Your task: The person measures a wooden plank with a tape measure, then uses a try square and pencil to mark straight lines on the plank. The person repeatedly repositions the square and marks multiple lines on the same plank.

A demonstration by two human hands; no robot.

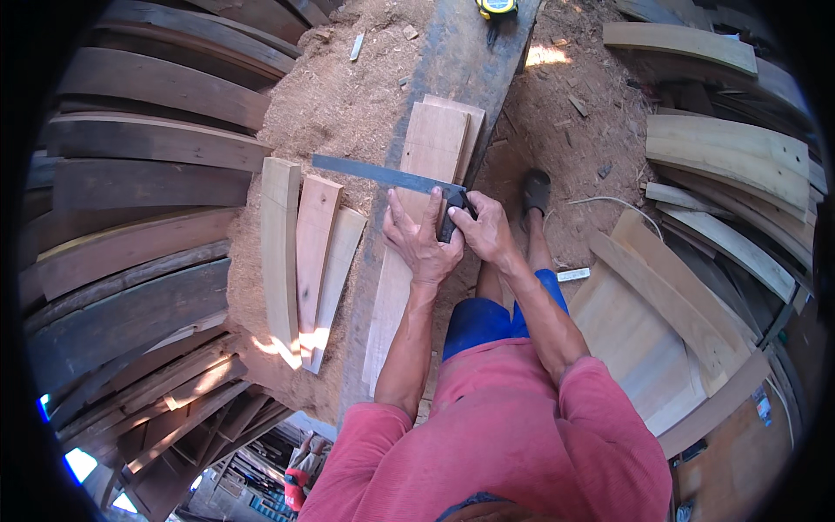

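Note:
A try square with a long grey metal blade [370, 169] lies across a pale wooden board [430, 148], its dark stock [450, 214] at the board's right edge. My left hand [424, 237] grips the square near the stock, its index and middle fingers stretched up to the blade. My right hand [489, 228] is closed round the stock from the right, thumb on top; its other fingers are partly hidden. A second board [475, 130] shows under the first. Both rest on a long worn plank bench [470, 61].
Left of the bench, three short boards [317, 235] lean side by side. Stacked planks [156, 139] line the left, and more boards [726, 161] the right. A yellow tape measure [497, 8] sits at the bench's far end. Sawdust [348, 104] covers the ground. Another person [296, 487] is behind.

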